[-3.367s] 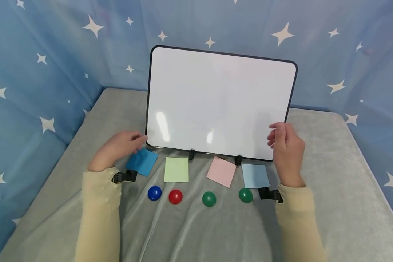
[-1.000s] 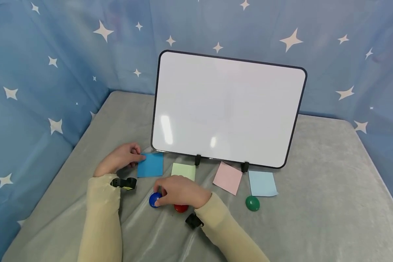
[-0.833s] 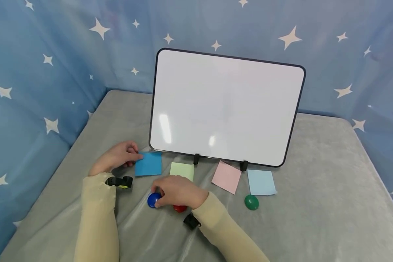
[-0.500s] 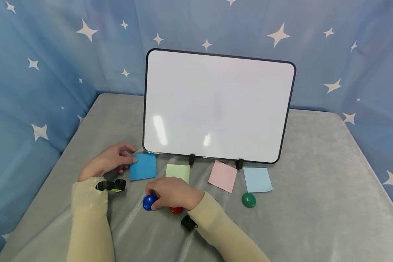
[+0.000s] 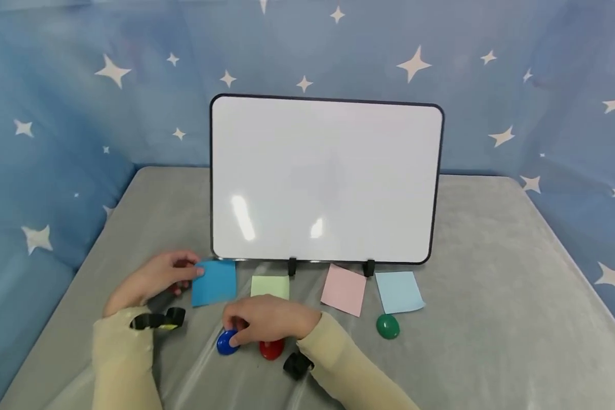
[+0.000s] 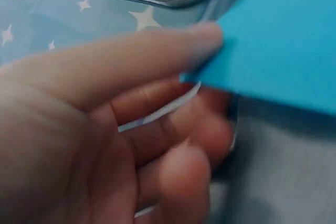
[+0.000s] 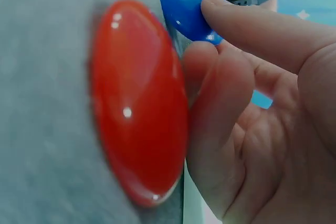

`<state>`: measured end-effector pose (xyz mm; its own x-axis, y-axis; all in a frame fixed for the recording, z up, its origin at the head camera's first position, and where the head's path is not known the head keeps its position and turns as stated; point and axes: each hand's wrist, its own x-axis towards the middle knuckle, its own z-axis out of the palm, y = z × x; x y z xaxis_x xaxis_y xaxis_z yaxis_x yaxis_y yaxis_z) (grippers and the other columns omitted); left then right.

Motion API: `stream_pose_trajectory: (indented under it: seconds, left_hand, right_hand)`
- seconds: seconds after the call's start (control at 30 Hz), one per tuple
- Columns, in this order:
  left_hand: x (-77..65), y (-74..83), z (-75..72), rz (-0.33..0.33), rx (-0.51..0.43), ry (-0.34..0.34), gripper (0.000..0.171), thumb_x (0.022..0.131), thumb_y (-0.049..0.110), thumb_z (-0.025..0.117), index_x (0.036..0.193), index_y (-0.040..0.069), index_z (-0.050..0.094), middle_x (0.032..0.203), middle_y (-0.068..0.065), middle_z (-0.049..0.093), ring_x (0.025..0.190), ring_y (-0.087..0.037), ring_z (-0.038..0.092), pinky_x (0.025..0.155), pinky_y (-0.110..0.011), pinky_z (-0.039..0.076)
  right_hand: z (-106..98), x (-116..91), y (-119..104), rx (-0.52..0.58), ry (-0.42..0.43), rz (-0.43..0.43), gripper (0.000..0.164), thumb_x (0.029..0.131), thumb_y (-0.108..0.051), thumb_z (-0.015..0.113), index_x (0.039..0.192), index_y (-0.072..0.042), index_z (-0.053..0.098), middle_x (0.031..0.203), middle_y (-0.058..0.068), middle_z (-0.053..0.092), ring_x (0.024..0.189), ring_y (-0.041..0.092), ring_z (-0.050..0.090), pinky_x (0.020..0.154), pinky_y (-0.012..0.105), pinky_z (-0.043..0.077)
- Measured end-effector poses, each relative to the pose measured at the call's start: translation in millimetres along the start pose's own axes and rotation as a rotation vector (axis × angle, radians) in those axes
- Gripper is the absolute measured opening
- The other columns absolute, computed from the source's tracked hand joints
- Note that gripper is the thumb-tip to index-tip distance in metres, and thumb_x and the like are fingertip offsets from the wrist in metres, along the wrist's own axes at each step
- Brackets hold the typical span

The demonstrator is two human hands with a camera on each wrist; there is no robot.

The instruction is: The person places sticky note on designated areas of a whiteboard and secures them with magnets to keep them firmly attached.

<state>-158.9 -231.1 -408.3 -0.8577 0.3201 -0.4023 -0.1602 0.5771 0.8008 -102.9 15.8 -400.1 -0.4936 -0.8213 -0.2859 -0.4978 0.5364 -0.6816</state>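
Note:
My left hand (image 5: 159, 279) pinches a corner of a bright blue sticky note (image 5: 214, 284); in the left wrist view the thumb lies on top of the note (image 6: 283, 40), which is lifted at that corner. My right hand (image 5: 271, 319) pinches a domed blue magnet (image 5: 226, 343) between thumb and fingers. In the right wrist view this blue magnet (image 7: 184, 9) is partly covered by the thumb. Right beside that hand lies a red magnet (image 5: 271, 349), partly hidden by it in the head view. A whiteboard (image 5: 323, 176) stands behind both hands.
On the grey cloth lie a pale green note (image 5: 270, 286), partly covered by my right hand, a pink note (image 5: 344, 290) and a light blue note (image 5: 400, 292). A green magnet (image 5: 388, 326) sits below the last one. Two black feet (image 5: 292, 266) hold the whiteboard.
From beside the whiteboard's right edge, my right hand has crossed left to the blue magnet and grips it. My left hand has taken the blue note's corner. One green magnet is now hidden.

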Motion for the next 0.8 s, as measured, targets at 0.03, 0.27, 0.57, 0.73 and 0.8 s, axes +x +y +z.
stream_pose_trajectory:
  seconds: [0.03,0.27,0.57,0.73,0.8]
  left_hand:
    - [-2.2,-3.5,1.2,0.006,-0.033,-0.004,0.046,0.083,0.036,0.061,0.112,0.001,0.052,0.087,-0.009,0.056,0.068,-0.021,0.053,0.06,-0.034,0.047]
    - [1.7,-15.1,4.6,0.071,-0.185,-0.022,0.044,0.084,0.032,0.06,0.112,0.0,0.05,0.084,-0.009,0.055,0.068,-0.019,0.052,0.053,-0.031,0.045]
    - [1.6,-14.2,-0.2,0.075,-0.185,-0.019,0.042,0.084,0.032,0.062,0.109,0.0,0.052,0.072,-0.008,0.05,0.052,-0.014,0.044,0.046,-0.027,0.04]
    - [-7.8,-16.0,-7.1,0.061,-0.139,0.032,0.042,0.083,0.034,0.061,0.108,0.001,0.052,0.071,-0.008,0.049,0.052,-0.016,0.043,0.049,-0.028,0.04]
    - [-11.2,-18.7,-8.5,0.062,-0.143,0.05,0.042,0.083,0.034,0.061,0.108,0.001,0.052,0.072,-0.008,0.049,0.052,-0.017,0.044,0.049,-0.029,0.04]
  right_hand:
    - [0.9,0.5,-0.1,0.017,-0.013,-0.003,0.014,0.084,-0.03,0.061,0.087,-0.023,0.05,0.076,-0.012,0.049,0.067,0.001,0.046,0.055,0.017,0.038]
    - [2.1,0.1,8.9,0.148,-0.024,0.005,0.014,0.086,-0.027,0.06,0.085,-0.019,0.049,0.074,-0.01,0.05,0.057,0.003,0.05,0.053,0.019,0.042]
    - [3.3,-3.6,12.7,0.35,0.017,0.032,0.011,0.084,-0.021,0.063,0.086,-0.017,0.052,0.068,-0.004,0.058,0.053,0.008,0.057,0.051,0.023,0.047]
    - [3.4,-1.9,10.5,0.347,0.05,0.041,0.011,0.082,-0.021,0.065,0.085,-0.018,0.055,0.068,-0.005,0.058,0.053,0.009,0.058,0.052,0.022,0.047]
    - [5.0,-2.0,10.3,0.349,0.054,0.054,0.011,0.081,-0.02,0.066,0.087,-0.019,0.057,0.069,-0.006,0.058,0.053,0.009,0.059,0.053,0.022,0.047]
